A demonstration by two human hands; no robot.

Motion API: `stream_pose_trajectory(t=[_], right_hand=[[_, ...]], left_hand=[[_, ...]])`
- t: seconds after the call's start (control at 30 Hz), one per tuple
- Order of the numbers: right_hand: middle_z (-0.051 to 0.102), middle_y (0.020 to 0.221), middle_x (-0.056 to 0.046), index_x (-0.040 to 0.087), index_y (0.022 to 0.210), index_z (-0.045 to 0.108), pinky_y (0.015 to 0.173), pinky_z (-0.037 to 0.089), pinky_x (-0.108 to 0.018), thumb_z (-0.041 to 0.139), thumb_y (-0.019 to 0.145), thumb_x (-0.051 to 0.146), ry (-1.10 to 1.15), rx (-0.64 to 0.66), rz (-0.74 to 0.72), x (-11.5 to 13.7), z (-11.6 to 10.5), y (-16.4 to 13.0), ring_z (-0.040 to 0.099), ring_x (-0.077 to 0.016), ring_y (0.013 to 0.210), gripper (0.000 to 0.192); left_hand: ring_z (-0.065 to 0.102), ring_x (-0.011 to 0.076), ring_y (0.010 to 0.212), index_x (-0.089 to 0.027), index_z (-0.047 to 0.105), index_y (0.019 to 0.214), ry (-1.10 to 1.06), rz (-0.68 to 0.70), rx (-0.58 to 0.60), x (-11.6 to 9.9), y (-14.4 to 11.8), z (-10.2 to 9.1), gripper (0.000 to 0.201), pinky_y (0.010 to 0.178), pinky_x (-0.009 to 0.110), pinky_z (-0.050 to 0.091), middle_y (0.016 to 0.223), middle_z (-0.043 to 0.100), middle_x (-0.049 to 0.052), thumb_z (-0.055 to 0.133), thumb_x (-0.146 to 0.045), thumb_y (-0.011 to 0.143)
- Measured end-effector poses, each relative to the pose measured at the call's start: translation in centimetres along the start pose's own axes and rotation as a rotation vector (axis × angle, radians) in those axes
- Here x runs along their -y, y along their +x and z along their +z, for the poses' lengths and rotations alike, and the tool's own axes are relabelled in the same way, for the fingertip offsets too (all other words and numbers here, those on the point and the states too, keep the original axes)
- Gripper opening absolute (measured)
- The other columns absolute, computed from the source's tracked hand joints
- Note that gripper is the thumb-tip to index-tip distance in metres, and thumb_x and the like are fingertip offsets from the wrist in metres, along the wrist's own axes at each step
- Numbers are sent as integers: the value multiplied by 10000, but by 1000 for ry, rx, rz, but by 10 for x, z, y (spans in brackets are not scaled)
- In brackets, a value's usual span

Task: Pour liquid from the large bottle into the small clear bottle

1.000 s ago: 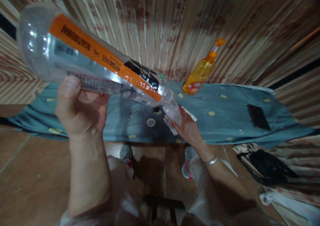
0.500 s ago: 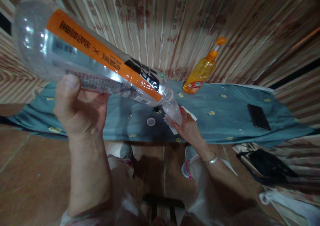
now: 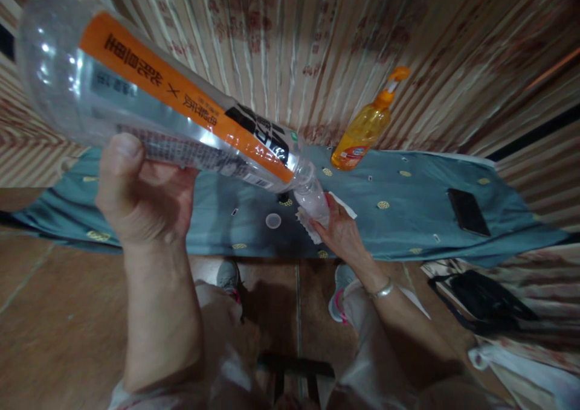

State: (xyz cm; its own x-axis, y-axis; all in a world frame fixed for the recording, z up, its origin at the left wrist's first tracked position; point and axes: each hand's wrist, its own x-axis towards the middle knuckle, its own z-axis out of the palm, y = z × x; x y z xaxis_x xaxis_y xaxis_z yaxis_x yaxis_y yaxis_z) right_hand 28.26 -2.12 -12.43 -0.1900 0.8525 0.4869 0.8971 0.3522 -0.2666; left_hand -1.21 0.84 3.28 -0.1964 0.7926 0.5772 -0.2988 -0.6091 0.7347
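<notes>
My left hand (image 3: 140, 195) grips a large clear plastic bottle (image 3: 149, 102) with an orange label, tilted so its base points up left and its neck down right. The neck ends at my right hand (image 3: 339, 235), which holds a white cloth (image 3: 307, 223) against the bottle mouth. A small round bottle cap (image 3: 273, 220) lies on the blue-grey patterned tablecloth (image 3: 408, 217) just left of the right hand.
An orange pump bottle (image 3: 365, 129) stands at the back of the table against the striped wall. A black phone (image 3: 468, 212) lies on the cloth at right. A dark bag (image 3: 487, 304) sits at lower right. My knees and shoes show below, over a brown floor.
The bottle's base has risen slightly up and left in my left hand. The right hand and the cloth have stayed in place.
</notes>
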Motion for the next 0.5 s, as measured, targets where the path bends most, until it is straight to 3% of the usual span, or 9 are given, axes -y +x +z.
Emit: stream_pose_trajectory(t=[0.27,0.5], right_hand=[[665,1305,-258,82,1513,331,925,608,-524,491,994,540,2,-3,-1,-2,3,-1,671,-353,1194,710],[651,1332,-259,95,1523,318,943,598,-529,502,991,543,6,-9,10,-2,5,-1,663,-356,1211,720]], left_hand=[[390,445,1456,-205,514,1199,15,10,-15,-2,2,4,809,1129,670,392,1236,607,63,769,-594,536],[497,409,1384,-223,575,1119,15,13,-38,-3,-1,7,693,1123,660,426,1129,679,43,788,-575,561]])
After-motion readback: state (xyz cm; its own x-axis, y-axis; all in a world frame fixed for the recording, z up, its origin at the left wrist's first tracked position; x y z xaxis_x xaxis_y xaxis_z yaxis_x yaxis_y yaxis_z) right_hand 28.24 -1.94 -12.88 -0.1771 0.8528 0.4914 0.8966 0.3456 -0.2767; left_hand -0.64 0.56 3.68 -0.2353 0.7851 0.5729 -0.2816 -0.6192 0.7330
